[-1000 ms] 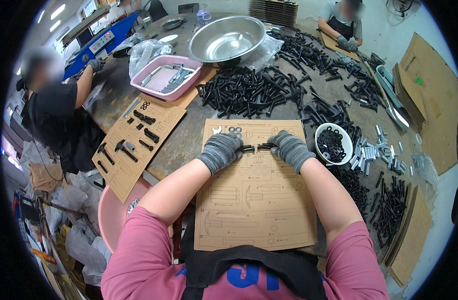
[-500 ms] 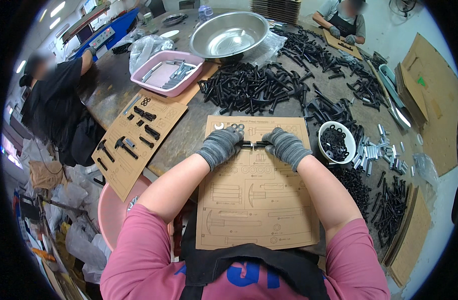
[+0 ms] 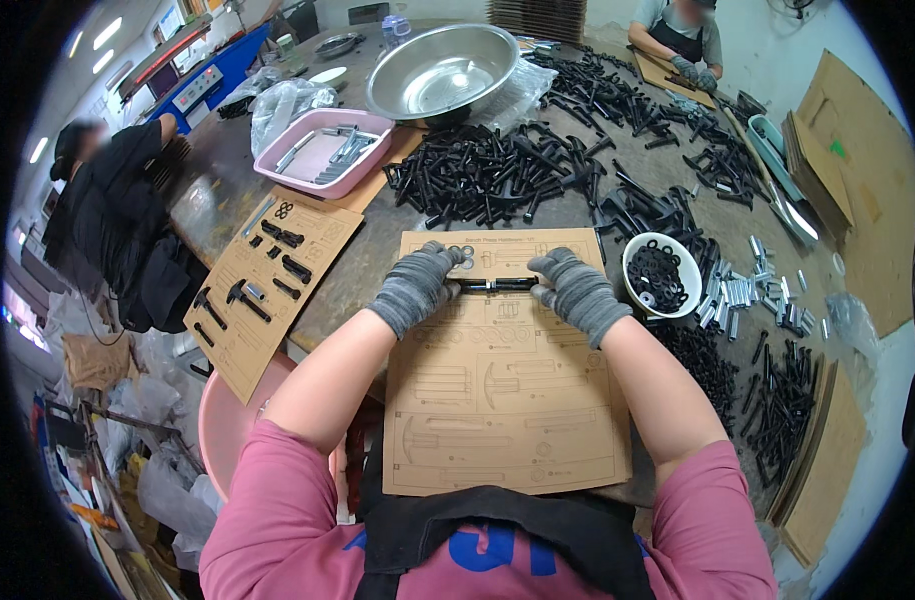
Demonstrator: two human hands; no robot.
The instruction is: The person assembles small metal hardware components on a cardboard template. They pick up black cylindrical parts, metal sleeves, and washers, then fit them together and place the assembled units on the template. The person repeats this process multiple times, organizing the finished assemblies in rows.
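Note:
Black bolts (image 3: 505, 285) lie end to end in a short row across the upper part of a printed brown cardboard sheet (image 3: 477, 395). My left hand (image 3: 417, 288), in a grey knit glove, is closed at the left end of the row, its fingertips partly hiding the bolts. My right hand (image 3: 577, 293), gloved alike, is at the other end with thumb and forefinger apart; the bolt's tip shows between them. Several metal washers (image 3: 466, 256) sit on the sheet just beyond my left fingers.
A heap of black bolts (image 3: 497, 175) spreads beyond the sheet. At right stand a white bowl of black washers (image 3: 691, 297) and loose silver tubes (image 3: 737, 290). Leftward are a pink tray (image 3: 287, 178), a steel basin (image 3: 382, 90) and a filled card (image 3: 322, 255). Two people work nearby.
My hands have moved apart, the right one drawing back to the bolt's tip. More of the black row shows between them, and the gap in its middle has narrowed.

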